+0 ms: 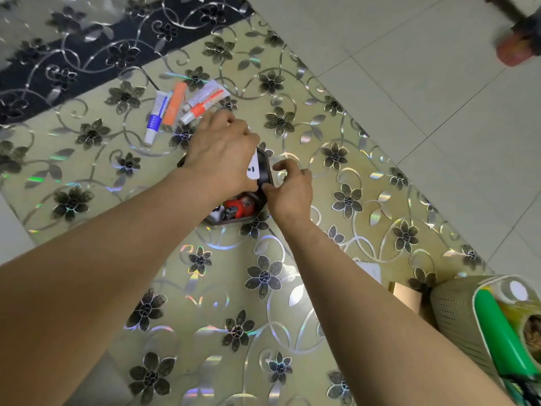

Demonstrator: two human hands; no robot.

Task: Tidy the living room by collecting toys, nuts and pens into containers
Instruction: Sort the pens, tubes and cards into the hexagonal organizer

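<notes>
Over the box (pixel 265 171), left hand (pixel 219 155) grips a white item (pixel 252 169), perhaps a toy; right hand (pixel 288 190) pinches the rim. Dropping it in comes next; tubes (pixel 175 108) beyond wait.

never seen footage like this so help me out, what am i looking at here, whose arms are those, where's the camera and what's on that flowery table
There is no machine here. The single picture comes from a wide-angle camera worn on a person's head, looking down, so the two bare arms are the wearer's own. The left hand reaches over a small dark tray and seems to have a grip on a white object; what that object is I cannot tell. The right hand pinches the tray's edge. Inside the tray sits something red. The table has a shiny flower-patterned cover. Beyond the hands lie three tubes side by side, and at the lower right stands a pale basket.
</notes>
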